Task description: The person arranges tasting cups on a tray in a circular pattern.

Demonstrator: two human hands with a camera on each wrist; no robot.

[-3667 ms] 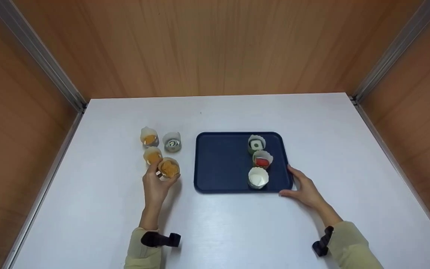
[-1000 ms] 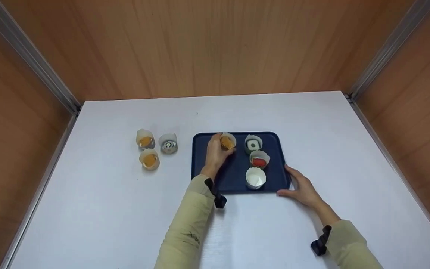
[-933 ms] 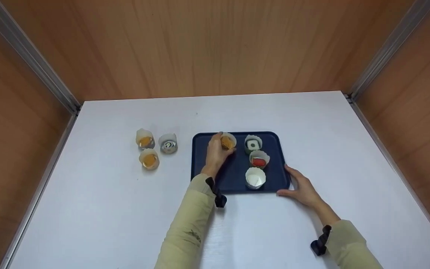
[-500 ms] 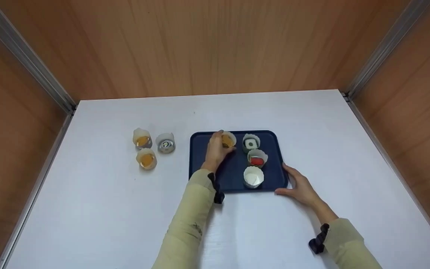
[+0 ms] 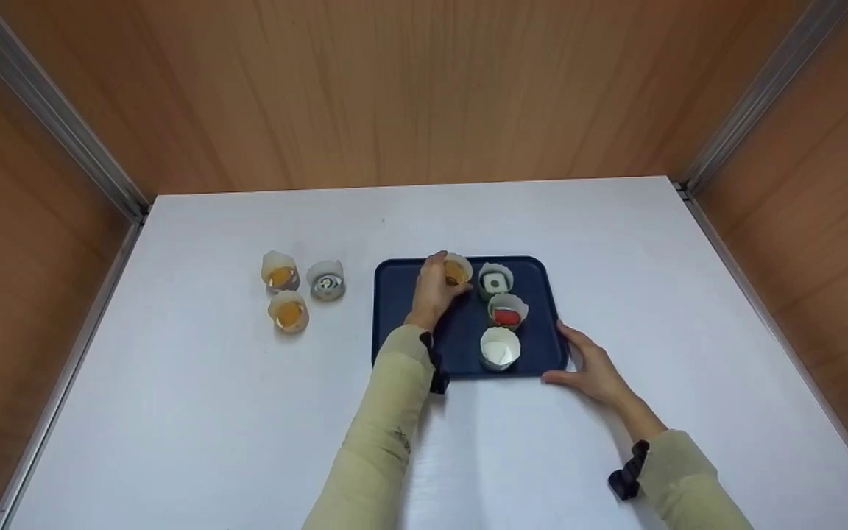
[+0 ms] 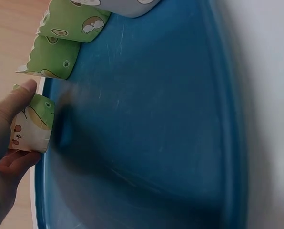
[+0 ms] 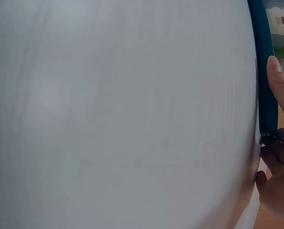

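My left hand [image 5: 433, 291] pinches a paper baking cup [image 5: 458, 269] with something orange inside, over the back of the blue tray [image 5: 394, 298]. In the left wrist view this baking cup [image 6: 35, 125] shows a green and white cartoon print, between thumb and fingers. To its right on the tray stands a row of similar cups: one with a white piece with a dark centre [image 5: 496, 282], one with a red piece [image 5: 507, 313], and a white-lined one [image 5: 500, 349] at the front. My right hand [image 5: 592, 373] grips the tray's front right corner, thumb along the front rim.
Left of the tray, on the white table [image 5: 196, 368], stand two cups with orange contents [image 5: 280, 272] [image 5: 288, 313] and a cup with a silvery grey piece [image 5: 327, 281]. Wooden panels [image 5: 424, 88] enclose the table at the back and both sides.
My left hand has carried the orange-filled baking cup from the table's left side onto the tray, and lately shifted it slightly back and right. The right hand keeps its place at the corner.
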